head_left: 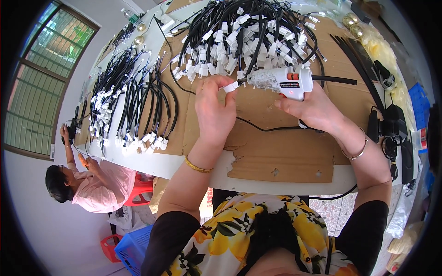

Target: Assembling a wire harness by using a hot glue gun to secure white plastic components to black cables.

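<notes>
My right hand point(315, 110) is wrapped round the grip of a white hot glue gun point(271, 79), and a black glue stick point(340, 80) pokes out of its back. The gun's nozzle points left and meets, or nearly meets, a small white plug connector point(231, 86). That connector is pinched between the thumb and fingers of my left hand point(212, 108). Just beyond both hands lies a big heap of black cables point(248, 27) with white connectors on their ends. Whether the held connector's cable runs into this heap is hidden.
Cardboard point(281, 161) covers much of the white table point(202, 171). More cables point(156, 101) lie in rows at the left. Black strips point(359, 64) and power adapters point(393, 119) are at the right. A person in pink point(103, 186) sits at the far left, near a blue crate point(133, 250).
</notes>
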Demonstrator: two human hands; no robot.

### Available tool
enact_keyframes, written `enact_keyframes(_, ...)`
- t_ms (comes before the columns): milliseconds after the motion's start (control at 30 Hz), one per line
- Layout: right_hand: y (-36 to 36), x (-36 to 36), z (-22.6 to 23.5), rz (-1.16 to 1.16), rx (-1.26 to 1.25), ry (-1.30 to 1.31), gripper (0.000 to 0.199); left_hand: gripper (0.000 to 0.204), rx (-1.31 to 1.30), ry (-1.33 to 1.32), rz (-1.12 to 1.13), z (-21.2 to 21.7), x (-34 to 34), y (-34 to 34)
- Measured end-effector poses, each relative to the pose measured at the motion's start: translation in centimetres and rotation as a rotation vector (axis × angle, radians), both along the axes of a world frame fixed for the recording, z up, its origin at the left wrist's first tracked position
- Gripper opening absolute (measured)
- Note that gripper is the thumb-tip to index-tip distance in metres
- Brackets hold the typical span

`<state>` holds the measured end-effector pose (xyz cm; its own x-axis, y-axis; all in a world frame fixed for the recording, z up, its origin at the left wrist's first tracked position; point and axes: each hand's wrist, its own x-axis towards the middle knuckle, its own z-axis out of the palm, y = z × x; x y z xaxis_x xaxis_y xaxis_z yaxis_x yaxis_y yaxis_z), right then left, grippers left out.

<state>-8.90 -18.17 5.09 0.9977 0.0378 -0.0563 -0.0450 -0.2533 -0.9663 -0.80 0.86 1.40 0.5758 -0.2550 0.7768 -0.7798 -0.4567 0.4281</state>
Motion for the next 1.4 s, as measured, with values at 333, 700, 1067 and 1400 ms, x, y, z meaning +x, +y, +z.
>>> enact_keyframes(333,0.1,-0.2,0.1,0.001,-0.063,-0.077,0.014,0.029,0.04,-0.073,0.026,0.1,-0.1,-0.1)
enact_keyframes(700,0.2,-0.2,0.2,0.002,-0.058,-0.077,0.015,0.032,-0.055,0.046,0.052,-0.2,0.1,0.1)
enact_keyframes(1067,0.2,-0.2,0.4,-0.02,-0.015,-0.013,0.016,0.031,-0.216,0.223,-0.043,0.0,-0.2,0.0)
enact_keyframes(1400,0.0,0.1,-0.2,-0.037,0.072,-0.085,0.02,0.026,-0.367,0.478,-0.238,-0.8,0.4,0.3)
